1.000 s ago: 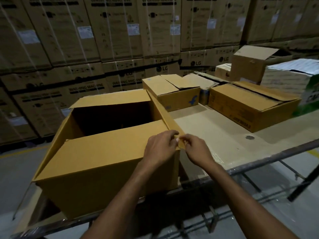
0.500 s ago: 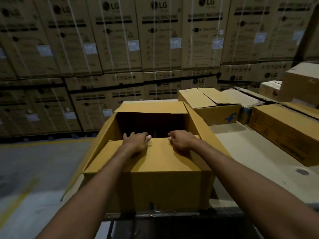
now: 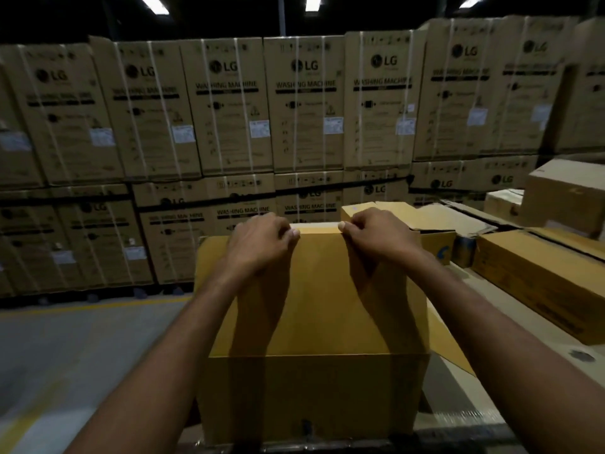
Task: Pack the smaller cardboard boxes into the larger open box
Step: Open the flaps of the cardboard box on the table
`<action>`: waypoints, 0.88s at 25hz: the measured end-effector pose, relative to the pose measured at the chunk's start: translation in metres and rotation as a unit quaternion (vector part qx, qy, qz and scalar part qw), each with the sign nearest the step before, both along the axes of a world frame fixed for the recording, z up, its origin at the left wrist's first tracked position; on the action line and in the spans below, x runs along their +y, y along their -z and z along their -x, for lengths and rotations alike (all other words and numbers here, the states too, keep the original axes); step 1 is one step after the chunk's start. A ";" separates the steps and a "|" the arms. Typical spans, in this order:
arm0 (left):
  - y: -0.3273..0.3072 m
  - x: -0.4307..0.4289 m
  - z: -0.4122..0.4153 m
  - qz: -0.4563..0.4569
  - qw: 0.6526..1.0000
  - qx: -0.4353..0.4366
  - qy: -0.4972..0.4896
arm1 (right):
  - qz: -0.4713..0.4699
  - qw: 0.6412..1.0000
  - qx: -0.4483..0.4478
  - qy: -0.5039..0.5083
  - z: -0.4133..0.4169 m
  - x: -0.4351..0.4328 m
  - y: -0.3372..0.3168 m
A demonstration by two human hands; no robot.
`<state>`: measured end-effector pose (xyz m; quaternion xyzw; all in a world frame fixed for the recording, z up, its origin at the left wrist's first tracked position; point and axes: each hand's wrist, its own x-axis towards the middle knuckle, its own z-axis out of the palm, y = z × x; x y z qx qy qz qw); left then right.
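Observation:
The large brown cardboard box (image 3: 314,371) stands at the table's near edge in front of me. Its near flap (image 3: 320,290) lies folded over the opening and hides the inside. My left hand (image 3: 262,240) and my right hand (image 3: 379,237) both grip the far edge of that flap, fingers curled over it, thumbs on top. The right side flap (image 3: 448,342) hangs outward. Smaller boxes sit to the right: one with loose open flaps (image 3: 435,224) just behind my right hand, and a long flat one (image 3: 537,276) beside it.
The pale table top (image 3: 510,371) runs off to the right, with more cartons (image 3: 566,191) at its far right end. A wall of stacked, strapped washing machine cartons (image 3: 294,109) fills the background. Grey floor (image 3: 82,348) with a yellow line lies left.
Both hands moved from the box's right corner to the near flap, then pushed it forward and down over the opening. My view lifted toward the stacked cartons.

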<state>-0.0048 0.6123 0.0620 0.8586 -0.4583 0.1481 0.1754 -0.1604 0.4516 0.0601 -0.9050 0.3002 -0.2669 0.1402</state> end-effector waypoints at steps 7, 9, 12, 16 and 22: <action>-0.071 0.046 0.028 -0.158 0.969 0.167 0.094 | -0.100 0.980 0.167 -0.040 0.032 0.042 -0.059; -0.073 0.056 0.031 -0.240 0.929 0.249 0.133 | -0.188 0.938 0.260 -0.127 0.042 0.060 -0.062; -0.046 0.067 0.037 -0.395 0.865 0.269 0.151 | -0.241 0.852 0.389 -0.253 0.053 0.083 -0.043; -0.010 0.083 0.054 -0.422 0.857 0.266 0.132 | -0.163 0.851 0.426 -0.261 0.052 0.102 -0.010; 0.060 0.121 0.067 -0.447 0.856 0.221 0.135 | -0.107 0.843 0.479 -0.222 0.066 0.122 0.073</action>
